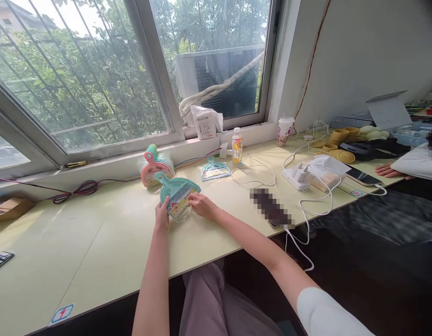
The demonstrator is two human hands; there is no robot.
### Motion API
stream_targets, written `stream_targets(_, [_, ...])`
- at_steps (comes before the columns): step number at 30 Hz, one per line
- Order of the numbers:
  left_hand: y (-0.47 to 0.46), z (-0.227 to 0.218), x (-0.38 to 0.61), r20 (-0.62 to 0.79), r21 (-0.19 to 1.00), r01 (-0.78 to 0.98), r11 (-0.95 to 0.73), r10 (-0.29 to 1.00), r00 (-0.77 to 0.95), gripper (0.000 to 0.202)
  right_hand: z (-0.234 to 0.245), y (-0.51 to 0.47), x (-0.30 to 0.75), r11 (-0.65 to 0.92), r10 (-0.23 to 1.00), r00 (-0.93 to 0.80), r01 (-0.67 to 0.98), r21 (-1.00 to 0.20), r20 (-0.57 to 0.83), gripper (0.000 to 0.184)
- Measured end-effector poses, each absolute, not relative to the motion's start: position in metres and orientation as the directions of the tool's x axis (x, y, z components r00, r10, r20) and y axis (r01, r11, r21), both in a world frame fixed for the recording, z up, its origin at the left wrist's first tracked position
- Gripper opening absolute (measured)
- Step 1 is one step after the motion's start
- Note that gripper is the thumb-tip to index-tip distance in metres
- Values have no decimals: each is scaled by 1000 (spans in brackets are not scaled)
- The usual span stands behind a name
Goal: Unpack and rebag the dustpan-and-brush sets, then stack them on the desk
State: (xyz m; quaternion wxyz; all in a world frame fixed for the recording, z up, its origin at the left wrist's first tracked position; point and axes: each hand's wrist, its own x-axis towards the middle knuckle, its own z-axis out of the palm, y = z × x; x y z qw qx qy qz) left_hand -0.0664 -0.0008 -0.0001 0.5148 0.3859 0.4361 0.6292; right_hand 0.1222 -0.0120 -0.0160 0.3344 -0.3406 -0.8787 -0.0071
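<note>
Tilted up off the table, a teal mini dustpan and brush set (175, 187) in clear plastic wrap has a printed label along its lower edge. My left hand (162, 214) grips it by the left edge, thumb in front. At its lower right corner, the fingers of my right hand (202, 206) are closed on the wrapping beside the label. Behind it, leaning at the windowsill, stands a row of wrapped dustpan sets (155, 167), pink in front and green behind. A second teal dustpan set (216, 171) lies flat to the right.
A juice bottle (237, 147) and a paper cup (284, 132) stand near the wall. To the right are a blurred phone-like object (272, 207), a white power strip (297, 178) and loose white cables. Another person's hand (389, 171) rests at the far right.
</note>
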Motion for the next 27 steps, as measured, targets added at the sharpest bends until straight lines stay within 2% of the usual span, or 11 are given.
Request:
stream_targets(3, [1, -1, -67, 51, 932, -338, -130, 971, -232, 32, -19, -6, 129, 723, 675, -489, 588, -363, 552, 21])
stream_targets(6, [2, -2, -66, 61, 923, -354, -151, 965, -254, 33, -23, 0, 132, 612, 791, -396, 510, -605, 466, 16])
stream_targets(9, [2, -1, -65, 91, 919, -358, -166, 972, -218, 35, -26, 9, 130, 410, 905, -227, 245, -879, 359, 30])
stream_targets(11, [2, 1, -66, 87, 929, -339, -148, 978, -189, 37, -27, 14, 128, 255, 958, -128, -13, -967, 255, 34])
stream_targets(13, [0, 2, -65, 63, 949, -298, -101, 989, -136, 39, -29, 19, 127, 161, 981, -68, -234, -959, 181, 32])
stream_targets(15, [-3, 5, -63, 43, 970, -238, -46, 999, -16, 41, -30, 22, 128, 116, 992, -10, -372, -921, 129, 36])
stream_targets(18, [-9, 9, -59, -3, 990, -140, 34, 977, 215, 45, -28, 21, 134, 41, 998, 65, -458, -888, 12, 47])
stream_targets(20, [-10, 9, -58, -59, 992, -90, 89, 953, 297, 47, -24, 19, 139, -7, 997, 65, -468, -884, -42, 47])
stream_targets(23, [-7, 6, -62, -113, 991, -44, 129, 958, 264, 52, -17, 15, 145, -12, 998, 44, -453, -891, -35, 43])
stream_targets(27, [1, -3, -70, -66, 996, -58, 75, 988, 143, 55, -10, 13, 147, -13, 996, 69, -452, -892, -50, 35])
